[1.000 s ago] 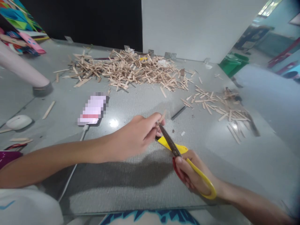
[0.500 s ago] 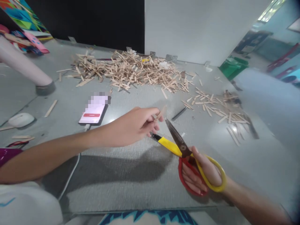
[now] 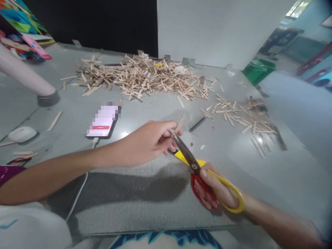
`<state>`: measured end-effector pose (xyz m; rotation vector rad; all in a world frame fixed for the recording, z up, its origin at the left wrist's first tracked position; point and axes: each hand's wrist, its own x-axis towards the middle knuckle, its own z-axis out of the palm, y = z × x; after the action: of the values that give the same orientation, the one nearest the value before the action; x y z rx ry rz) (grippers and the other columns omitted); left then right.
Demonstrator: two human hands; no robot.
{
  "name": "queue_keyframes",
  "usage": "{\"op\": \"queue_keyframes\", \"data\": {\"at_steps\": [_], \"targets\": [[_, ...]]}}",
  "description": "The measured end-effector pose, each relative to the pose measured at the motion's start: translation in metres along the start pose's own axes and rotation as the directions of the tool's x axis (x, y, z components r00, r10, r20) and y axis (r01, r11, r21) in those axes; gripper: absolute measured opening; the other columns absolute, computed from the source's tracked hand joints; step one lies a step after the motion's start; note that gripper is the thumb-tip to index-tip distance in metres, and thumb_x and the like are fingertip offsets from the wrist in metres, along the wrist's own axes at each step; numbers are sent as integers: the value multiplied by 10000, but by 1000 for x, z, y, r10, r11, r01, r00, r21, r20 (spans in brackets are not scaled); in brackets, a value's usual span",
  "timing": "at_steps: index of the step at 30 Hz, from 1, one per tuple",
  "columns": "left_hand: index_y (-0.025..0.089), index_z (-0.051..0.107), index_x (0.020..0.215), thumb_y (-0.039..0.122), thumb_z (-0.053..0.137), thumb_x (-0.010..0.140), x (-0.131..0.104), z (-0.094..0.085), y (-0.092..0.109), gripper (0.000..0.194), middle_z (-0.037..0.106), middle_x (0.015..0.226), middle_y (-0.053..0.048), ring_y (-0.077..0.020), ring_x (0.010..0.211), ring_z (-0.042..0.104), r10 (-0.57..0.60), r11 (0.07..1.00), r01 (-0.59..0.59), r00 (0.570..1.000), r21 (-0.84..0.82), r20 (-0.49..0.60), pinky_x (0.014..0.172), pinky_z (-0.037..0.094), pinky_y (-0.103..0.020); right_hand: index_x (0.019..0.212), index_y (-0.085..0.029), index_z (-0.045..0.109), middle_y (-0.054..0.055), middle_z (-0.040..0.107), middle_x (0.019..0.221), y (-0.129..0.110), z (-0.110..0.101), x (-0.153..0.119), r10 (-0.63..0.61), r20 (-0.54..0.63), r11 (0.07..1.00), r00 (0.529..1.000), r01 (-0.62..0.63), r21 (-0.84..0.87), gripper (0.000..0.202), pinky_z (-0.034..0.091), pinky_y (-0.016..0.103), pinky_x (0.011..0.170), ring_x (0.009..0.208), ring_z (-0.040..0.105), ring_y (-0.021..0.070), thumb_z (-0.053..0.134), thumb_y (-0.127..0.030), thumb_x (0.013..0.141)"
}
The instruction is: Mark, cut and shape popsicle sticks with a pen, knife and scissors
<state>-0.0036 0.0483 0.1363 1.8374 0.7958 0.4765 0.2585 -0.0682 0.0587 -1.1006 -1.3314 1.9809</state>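
My left hand (image 3: 158, 140) pinches a short flat wooden stick (image 3: 180, 125) between thumb and fingers. My right hand (image 3: 216, 188) grips a pair of scissors (image 3: 194, 166) with one red and one yellow handle loop. The scissor tips meet the stick right beside my left fingertips, and the blades look nearly closed. On the table below lies a yellow and black utility knife (image 3: 182, 157), partly hidden by the scissors and my left fingers. A dark pen-like tool (image 3: 197, 124) lies beyond the scissor tips.
A big heap of wooden stick pieces (image 3: 155, 77) covers the back of the grey table (image 3: 124, 207). More pieces (image 3: 233, 112) are scattered at right. A phone (image 3: 103, 121) on a white cable and a white mouse (image 3: 22, 134) lie at left. A green bin (image 3: 259, 71) stands beyond the table.
My right hand has moved the scissors left and slightly up, bringing the tips onto the stick. My left hand has barely moved and still pinches the stick.
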Motion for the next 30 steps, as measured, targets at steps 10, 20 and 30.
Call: {"op": "queue_keyframes", "data": {"at_steps": [10, 20, 30], "targets": [[232, 538, 1128, 203, 549, 1091, -5, 13, -2, 49, 836, 1079, -49, -197, 980, 863, 39, 998, -37, 998, 47, -54, 780, 669, -239, 585, -214, 538, -50, 423, 375, 9, 7, 0, -3, -46, 1000, 999, 4, 20, 773, 363, 187, 319, 287, 418, 88, 453, -814, 1066], [229, 588, 1166, 206, 498, 1105, -9, 7, 9, 111, 849, 1031, 6, -161, 1050, 850, 24, 998, -23, 999, 58, -25, 882, 648, -217, 505, -221, 492, -25, 430, 355, -3, 8, -7, 36, -52, 996, 998, -40, -84, 822, 265, 180, 301, 267, 348, 63, 464, -838, 1047], [200, 615, 1190, 209, 624, 1033, -3, 1, 13, 157, 833, 934, -60, -216, 834, 843, -84, 973, 101, 992, -210, 89, 710, 704, -314, 623, -198, 594, -2, 470, 412, -4, 1, -7, 25, 54, 1000, 998, -25, -2, 850, 334, 208, 336, 321, 420, 102, 392, -935, 994]]}}
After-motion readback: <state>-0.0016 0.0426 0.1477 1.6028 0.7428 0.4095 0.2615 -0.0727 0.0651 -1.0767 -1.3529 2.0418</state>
